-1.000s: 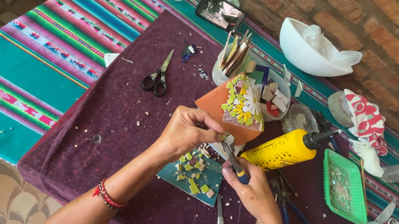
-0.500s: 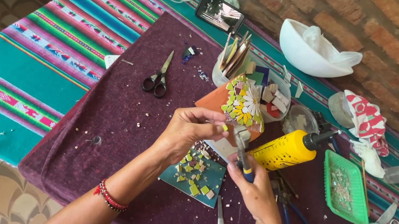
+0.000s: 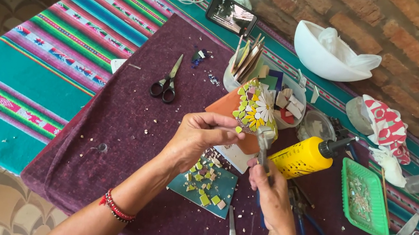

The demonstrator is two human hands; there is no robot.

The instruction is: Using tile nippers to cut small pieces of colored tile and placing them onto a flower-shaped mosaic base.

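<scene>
Where the striped cloth [image 3: 31, 65] gives way to the purple mat [image 3: 121, 137], scissors [image 3: 168, 83] lie closed and well apart from the hands, seemingly set aside within reach. Left hand [image 3: 197, 138]: grip pinched together on a small green tile chip [image 3: 239, 130], held at the lower edge of the mosaic, probably so the piece can be trimmed against the spot it suits. Beneath the hands, a teal tray [image 3: 221, 184] lies flat on the surface with loose green and yellow chips on it, placed close, it seems, to catch and supply fragments. Pot [image 3: 246, 115]: terracotta, lying tilted behind the hands against a white cup [image 3: 233, 79] of sticks, its flower mosaic turned up toward the camera, likely for easy access. Right hand [image 3: 268, 192]: grip closed round the handles of nippers [image 3: 265, 138], whose head points up at the chip; whether the blades touch it cannot be told. Yellow glue bottle [image 3: 302, 157] lies on its side just beside that hand. Blue-handled pliers [image 3: 309, 230] rest on the mat below. Green basket [image 3: 363, 197] with small bits sits near the right edge of the mat.
</scene>
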